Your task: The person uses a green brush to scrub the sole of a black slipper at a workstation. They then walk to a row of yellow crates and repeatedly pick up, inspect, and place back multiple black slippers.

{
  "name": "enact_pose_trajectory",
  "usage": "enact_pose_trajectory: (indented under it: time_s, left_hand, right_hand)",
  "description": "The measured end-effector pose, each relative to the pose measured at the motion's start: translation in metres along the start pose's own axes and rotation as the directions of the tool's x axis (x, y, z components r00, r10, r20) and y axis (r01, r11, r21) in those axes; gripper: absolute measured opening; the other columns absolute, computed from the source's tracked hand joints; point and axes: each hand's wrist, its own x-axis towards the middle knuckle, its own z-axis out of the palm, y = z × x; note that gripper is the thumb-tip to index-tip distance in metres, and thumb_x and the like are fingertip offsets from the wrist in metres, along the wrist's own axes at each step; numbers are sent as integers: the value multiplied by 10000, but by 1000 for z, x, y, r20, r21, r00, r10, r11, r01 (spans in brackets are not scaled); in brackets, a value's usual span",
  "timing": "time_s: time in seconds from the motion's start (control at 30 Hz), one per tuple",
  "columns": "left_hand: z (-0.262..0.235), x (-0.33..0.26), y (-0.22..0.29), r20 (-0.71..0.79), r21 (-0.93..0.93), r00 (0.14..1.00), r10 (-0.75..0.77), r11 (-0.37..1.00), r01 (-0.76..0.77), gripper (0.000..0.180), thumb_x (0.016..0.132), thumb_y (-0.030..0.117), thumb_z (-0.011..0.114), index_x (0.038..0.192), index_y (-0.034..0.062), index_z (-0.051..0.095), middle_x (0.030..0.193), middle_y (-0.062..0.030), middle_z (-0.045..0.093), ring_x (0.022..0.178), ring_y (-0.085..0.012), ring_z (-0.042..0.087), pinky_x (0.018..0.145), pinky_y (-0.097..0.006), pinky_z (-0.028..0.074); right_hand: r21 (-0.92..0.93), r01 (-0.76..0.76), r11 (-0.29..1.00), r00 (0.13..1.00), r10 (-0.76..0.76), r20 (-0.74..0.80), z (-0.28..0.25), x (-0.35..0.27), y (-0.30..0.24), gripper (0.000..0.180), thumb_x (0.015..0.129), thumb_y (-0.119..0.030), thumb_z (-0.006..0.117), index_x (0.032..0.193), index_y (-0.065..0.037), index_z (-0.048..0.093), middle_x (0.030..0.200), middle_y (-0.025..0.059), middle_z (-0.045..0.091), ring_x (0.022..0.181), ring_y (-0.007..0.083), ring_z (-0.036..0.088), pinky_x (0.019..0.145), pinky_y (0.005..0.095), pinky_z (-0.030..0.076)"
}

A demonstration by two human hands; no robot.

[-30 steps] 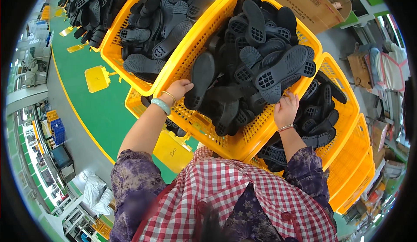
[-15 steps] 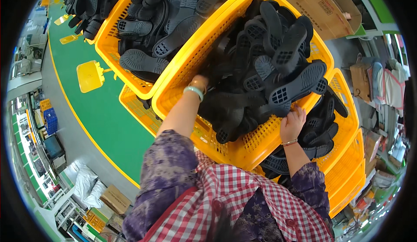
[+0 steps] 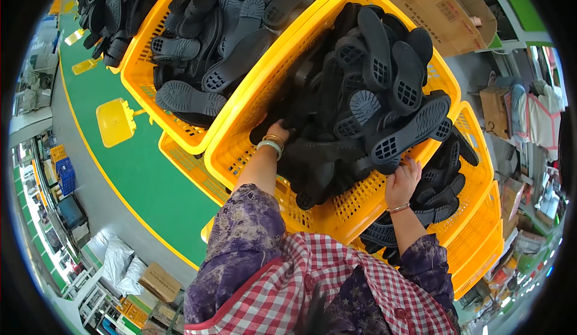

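You are on a factory floor, by the look of it one where footwear is made. The clearest sign is right in front of you: big yellow perforated crates (image 3: 333,224) heaped with black shoe soles (image 3: 412,133), all loose parts rather than finished shoes. Beside you the green floor (image 3: 141,178) meets a grey walkway (image 3: 99,196) along a painted yellow line (image 3: 98,169). Around you there are also an open cardboard box (image 3: 442,10), pale sacks (image 3: 117,263) and a blue crate (image 3: 65,175); the farthest items are too small to tell.
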Motion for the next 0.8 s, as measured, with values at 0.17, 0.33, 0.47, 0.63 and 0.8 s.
enact_pose_trajectory:
  time_s: [0.17, 0.33, 0.47, 0.63, 0.8]
  left_hand:
    - [-31, -2, -38, -95, -5, 951, 295, 955, -297, 661, 748, 198, 729, 1343, 111, 455, 1151, -166, 608, 1040, -290, 595, 897, -334, 476]
    - [-133, -133, 87, 223, -5, 955, 196, 980, -200, 359, 821, 148, 655, 1154, 27, 596, 909, -79, 657, 679, -157, 633, 657, -255, 528]
    - [-189, -214, 127, 279, -345, 938, 207, 933, -104, 281, 822, 165, 640, 1067, 30, 620, 826, -49, 635, 635, -103, 605, 665, -232, 521]
    - [-207, -269, 169, 305, -527, 769, 562, 772, -355, 366, 816, 117, 639, 1158, 15, 559, 896, -49, 607, 768, -108, 603, 743, -269, 528]
    - [-176, -226, 280, 199, -850, 651, 732, 460, -258, 361, 826, 178, 679, 1105, -12, 551, 918, -83, 593, 879, -192, 628, 841, -336, 535]
  right_hand:
    - [0, 39, 999, 999, -39, 13, -4, 6, -3, 110, 708, -99, 538, 730, -4, 588, 848, 135, 602, 1136, 315, 477, 1060, 508, 267]
    - [0, 39, 999, 999, -39, -15, -3, 3, -1, 111, 711, -105, 543, 743, -10, 593, 859, 119, 611, 1134, 296, 480, 1059, 503, 269]
    - [9, 43, 999, 999, -42, -31, -2, 2, -1, 111, 710, -109, 548, 747, -17, 598, 866, 112, 615, 1132, 290, 483, 1060, 493, 271]
    - [10, 49, 999, 998, -49, -47, -2, 0, -1, 114, 709, -106, 552, 756, -19, 608, 881, 108, 619, 1134, 285, 484, 1060, 490, 276]
    - [-10, 55, 998, 997, -55, -55, -1, 0, 0, 125, 708, -106, 555, 767, -16, 618, 891, 113, 622, 1138, 282, 484, 1062, 495, 276]
